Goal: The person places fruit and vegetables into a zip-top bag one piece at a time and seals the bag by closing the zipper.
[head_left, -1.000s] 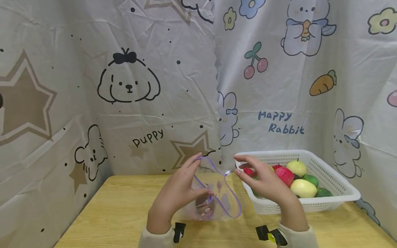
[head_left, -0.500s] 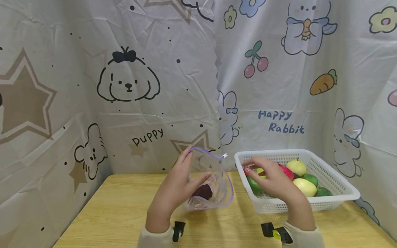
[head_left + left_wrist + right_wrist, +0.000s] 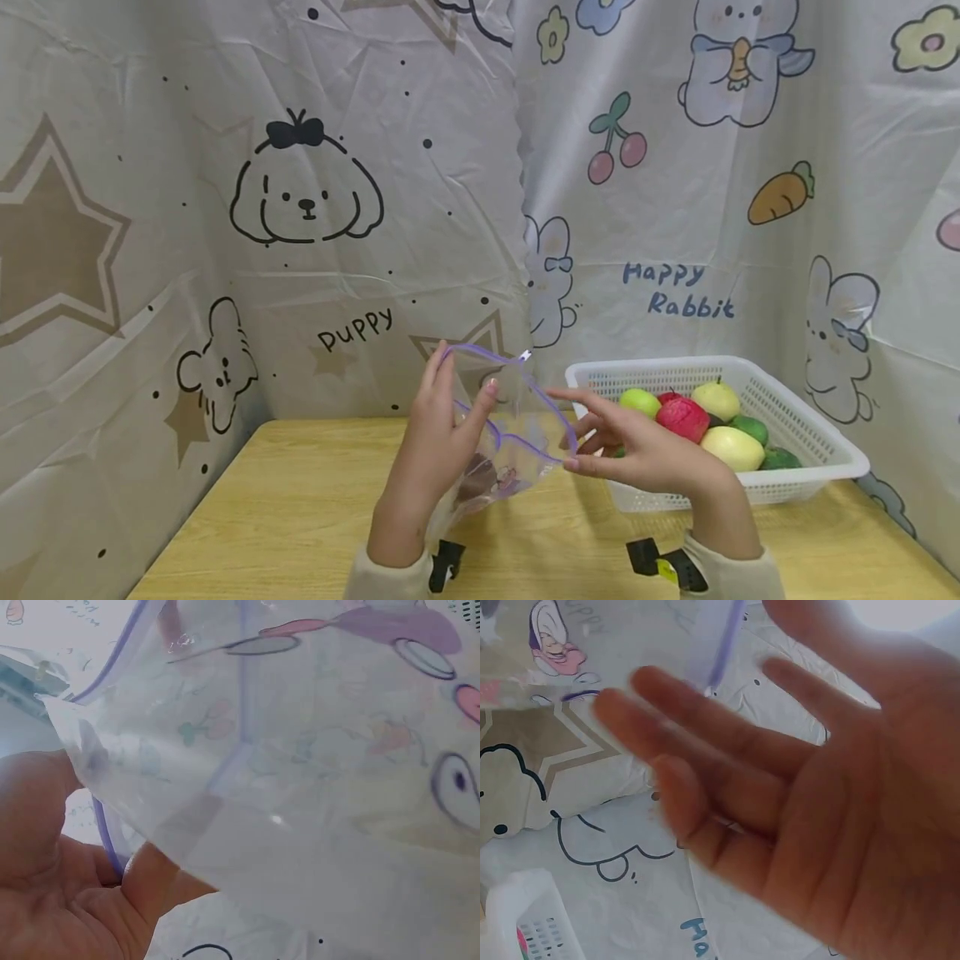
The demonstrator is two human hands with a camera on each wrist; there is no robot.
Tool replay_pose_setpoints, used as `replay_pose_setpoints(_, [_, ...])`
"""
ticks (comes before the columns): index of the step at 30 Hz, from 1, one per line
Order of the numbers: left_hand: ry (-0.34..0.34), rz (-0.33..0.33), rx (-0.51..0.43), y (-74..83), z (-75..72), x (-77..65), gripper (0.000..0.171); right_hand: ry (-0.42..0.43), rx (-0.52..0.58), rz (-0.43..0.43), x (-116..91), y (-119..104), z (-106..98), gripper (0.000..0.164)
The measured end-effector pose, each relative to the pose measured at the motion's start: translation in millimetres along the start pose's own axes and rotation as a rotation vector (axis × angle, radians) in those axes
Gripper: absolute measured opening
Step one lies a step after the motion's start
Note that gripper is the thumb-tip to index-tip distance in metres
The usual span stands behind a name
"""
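Observation:
A clear zip bag [image 3: 528,408] with a purple zip edge and cartoon prints stands tilted with its mouth spread. My left hand [image 3: 442,450] holds the bag's left side, the thumb inside the rim and the fingers outside. Low in the bag, a dark brown-purple rounded thing [image 3: 477,477] shows partly behind my left hand. My right hand [image 3: 637,442] is at the bag's right rim, its fingers spread and relaxed, with the thumb tip near the purple edge. In the right wrist view the bag's corner [image 3: 724,645] lies just beyond these fingers. A white zip slider [image 3: 525,356] tops the rim.
A white plastic basket [image 3: 832,467] stands right of the bag, behind my right hand. In it are a red fruit [image 3: 682,419], pale yellow fruits [image 3: 733,450] and green ones [image 3: 780,458]. A printed curtain [image 3: 360,275] hangs behind the wooden table [image 3: 300,500].
The bag, held by my left hand, has tilted and its mouth has turned. My right hand moved from the rim to over the basket, then back left to the bag's right rim.

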State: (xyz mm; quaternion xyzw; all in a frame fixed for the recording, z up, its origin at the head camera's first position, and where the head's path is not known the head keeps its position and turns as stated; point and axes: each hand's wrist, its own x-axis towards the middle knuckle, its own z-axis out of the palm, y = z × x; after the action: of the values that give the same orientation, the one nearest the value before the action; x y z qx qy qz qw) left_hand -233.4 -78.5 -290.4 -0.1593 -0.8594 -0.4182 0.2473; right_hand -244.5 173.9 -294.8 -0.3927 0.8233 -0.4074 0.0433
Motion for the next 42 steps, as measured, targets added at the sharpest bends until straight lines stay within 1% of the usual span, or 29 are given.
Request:
replay_pose_setpoints(2, [-0.002, 0.003, -0.004, -0.4, 0.2, 0.2, 0.08, -0.009, -0.051, -0.012, 0.6, 2.2, -0.5, 0.044])
replay_pose_setpoints(3, [-0.006, 0.013, 0.002, -0.6, 0.0, 0.3, 0.077, 0.01, -0.096, -0.025, 1.5, 3.7, -1.1, 0.034])
replay_pose_setpoints(4, [-0.015, 0.027, 0.013, -1.2, 0.0, 0.4, 0.075, 0.047, -0.148, -0.032, 2.7, 5.0, -1.7, 0.025])
replay_pose_setpoints(6, [-0.055, 0.052, 0.025, -3.0, -0.8, 0.0, 0.067, 0.17, -0.244, -0.042, 5.7, 7.6, -3.1, 0.014])
replay_pose_setpoints(9, [-0.137, 0.086, 0.031, -7.5, -3.5, -0.8, 0.049, 0.388, -0.372, -0.034, 8.6, 10.1, -5.8, 0.009])
replay_pose_setpoints(11, [-0.17, 0.103, 0.053, -11.6, -6.0, -0.7, 0.045, 0.486, -0.405, -0.005, 7.8, 10.4, -8.2, 0.008])
replay_pose_setpoints(13, [-0.16, 0.128, 0.075, -16.4, -7.8, 1.1, 0.046, 0.561, -0.429, 0.031, 5.4, 10.9, -11.3, 0.008])
replay_pose_setpoints(15, [-0.115, 0.136, 0.103, -19.9, -9.1, 3.3, 0.044, 0.614, -0.447, 0.069, 2.1, 11.6, -14.3, 0.008])
replay_pose_setpoints(17, [-0.073, 0.131, 0.087, -21.4, -9.3, 5.2, 0.04, 0.642, -0.452, 0.091, -0.8, 13.0, -16.9, 0.007])
replay_pose_setpoints(20, [-0.025, 0.101, 0.053, -19.3, -8.7, 6.4, 0.032, 0.648, -0.455, 0.087, -2.6, 14.4, -18.4, 0.006])
replay_pose_setpoints(22, [-0.022, 0.084, 0.031, -16.6, -6.9, 6.4, 0.029, 0.626, -0.43, 0.061, -1.8, 14.3, -17.5, 0.005])
replay_pose_setpoints(24, [-0.038, 0.059, 0.026, -13.9, -4.8, 5.6, 0.027, 0.6, -0.391, 0.033, 0.4, 13.8, -15.4, 0.006])
replay_pose_setpoints(28, [-0.107, 0.03, 0.046, -11.9, -1.2, 2.4, 0.026, 0.527, -0.297, 0.0, 6.2, 13.0, -9.2, 0.011])
replay_pose_setpoints(30, [-0.125, 0.042, 0.063, -12.8, -0.4, 1.3, 0.024, 0.49, -0.259, -0.01, 8.8, 12.9, -6.8, 0.015])
replay_pose_setpoints(32, [-0.127, 0.059, 0.074, -14.6, -0.1, 1.2, 0.022, 0.452, -0.241, -0.008, 9.3, 13.1, -6.4, 0.022])
replay_pose_setpoints(34, [-0.119, 0.065, 0.088, -16.1, -1.1, 1.0, 0.022, 0.434, -0.234, 0.004, 6.6, 14.6, -10.0, 0.03])
replay_pose_setpoints(36, [-0.11, 0.066, 0.106, -17.2, -2.6, 1.0, 0.022, 0.439, -0.252, 0.052, -1.0, 19.5, -17.9, 0.039])
replay_pose_setpoints(37, [-0.11, 0.065, 0.112, -17.5, -3.5, 0.9, 0.022, 0.451, -0.264, 0.097, -6.9, 23.4, -23.1, 0.043])
replay_pose_setpoints(39, [-0.116, 0.063, 0.112, -17.5, -5.2, 0.7, 0.022, 0.486, -0.297, 0.217, -21.5, 34.5, -34.3, 0.049])
replay_pose_setpoints(42, [-0.137, 0.058, 0.093, -16.7, -6.5, 1.1, 0.021, 0.514, -0.368, 0.452, -46.1, 55.7, -48.0, 0.056])
